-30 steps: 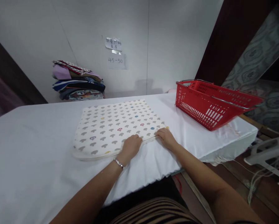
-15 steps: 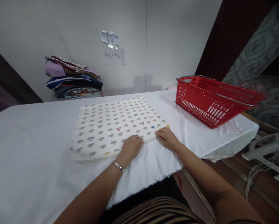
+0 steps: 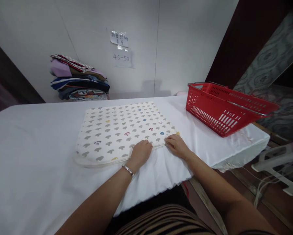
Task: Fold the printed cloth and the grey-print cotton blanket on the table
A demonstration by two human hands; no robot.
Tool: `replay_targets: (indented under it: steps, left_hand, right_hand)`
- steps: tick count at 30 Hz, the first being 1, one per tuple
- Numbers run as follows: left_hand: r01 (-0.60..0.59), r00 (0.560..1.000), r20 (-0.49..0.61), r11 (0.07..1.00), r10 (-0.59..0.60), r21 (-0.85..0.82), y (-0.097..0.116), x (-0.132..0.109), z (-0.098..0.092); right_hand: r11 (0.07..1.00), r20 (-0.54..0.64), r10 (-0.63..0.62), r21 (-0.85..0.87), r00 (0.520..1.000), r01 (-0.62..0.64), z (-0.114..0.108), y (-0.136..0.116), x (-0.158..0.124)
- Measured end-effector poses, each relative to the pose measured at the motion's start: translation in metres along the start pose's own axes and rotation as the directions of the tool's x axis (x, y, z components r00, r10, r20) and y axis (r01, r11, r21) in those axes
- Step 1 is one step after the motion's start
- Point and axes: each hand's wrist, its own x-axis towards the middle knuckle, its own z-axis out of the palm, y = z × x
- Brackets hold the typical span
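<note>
Fingers (image 3: 146, 142) of the left hand (image 3: 139, 154) are curled over the near edge of one folded cloth (image 3: 122, 129), and those of the right hand (image 3: 178, 146) are bent over the same edge, close to its near right corner. Both thumbs are largely hidden, so whether the layers are pinched or only pressed cannot be told. One silvery bracelet (image 3: 128, 170) is worn on the left wrist (image 3: 136, 164). The cloth is spread flat near the middle of the white-covered tabletop (image 3: 38, 147), set back from the near edge; rows of grey mushrooms are printed on it, with two red ones among the coloured few. Toward the tabletop's right end, one red basket (image 3: 207, 109) is placed, fitted with two metal handles. One stack of folded fabrics (image 3: 80, 81) is piled by the far edge, left of the middle. On the wall (image 3: 185, 39) behind, two sheets of paper (image 3: 119, 38) are fixed, one above the other, the lower marked 45-50. Past the right end, one pale stool (image 3: 260, 165) is seen, lower than the tabletop.
</note>
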Motion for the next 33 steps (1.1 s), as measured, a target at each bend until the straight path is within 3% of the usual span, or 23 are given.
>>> replay_targets:
  steps: [11, 23, 33]
  left_hand:
    - [-0.024, 0.999, -0.038, 0.999, 0.024, -0.021, -0.001, -0.002, 0.003]
    - [0.043, 0.999, -0.009, 0.998, -0.044, -0.037, 0.002, 0.001, 0.003]
    - [-0.103, 0.992, -0.054, 0.985, 0.112, 0.137, 0.004, 0.001, 0.004]
  right_hand:
    - [1.000, -0.058, -0.015, 0.014, 0.998, 0.016, 0.010, 0.008, 0.000]
    - [0.999, -0.020, -0.004, -0.036, 1.000, 0.004, 0.010, 0.005, 0.003]
    - [0.991, -0.018, -0.024, -0.129, 1.000, 0.022, 0.011, 0.005, 0.002]
